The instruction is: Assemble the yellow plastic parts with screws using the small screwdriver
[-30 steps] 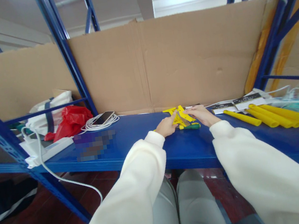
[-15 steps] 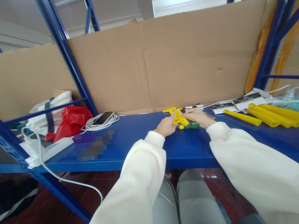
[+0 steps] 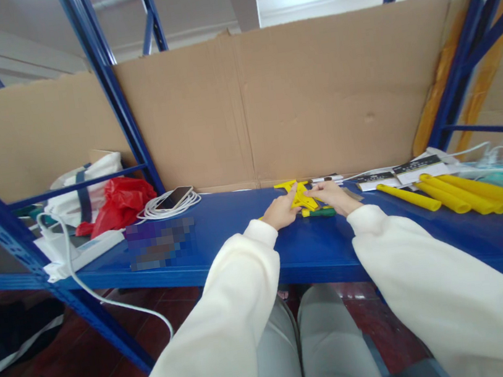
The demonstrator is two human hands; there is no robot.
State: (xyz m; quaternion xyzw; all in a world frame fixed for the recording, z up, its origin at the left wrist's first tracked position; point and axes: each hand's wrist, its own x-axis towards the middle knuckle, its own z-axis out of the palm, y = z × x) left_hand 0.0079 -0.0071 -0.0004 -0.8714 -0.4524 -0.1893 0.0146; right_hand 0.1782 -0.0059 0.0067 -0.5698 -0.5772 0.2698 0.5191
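Note:
Both of my hands meet over a small yellow plastic part (image 3: 302,197) on the blue shelf (image 3: 241,246). My left hand (image 3: 280,212) is closed, its fingers pinching the part's left side. My right hand (image 3: 333,197) is closed on the part's right side. A green-handled tool (image 3: 323,212) lies on the shelf just under my right hand. Another yellow piece (image 3: 285,185) lies just behind the hands. White sleeves cover both arms.
Several yellow tubes (image 3: 458,195) and black-and-white cards (image 3: 399,174) lie to the right. A phone on a coiled white cable (image 3: 171,201), a red bag (image 3: 117,202) and a white power strip (image 3: 80,250) sit to the left. Cardboard (image 3: 313,92) backs the shelf. Blue uprights stand either side.
My right hand moved slightly left, closer to my left hand, bringing the yellow part's pieces together. The left hand has barely moved.

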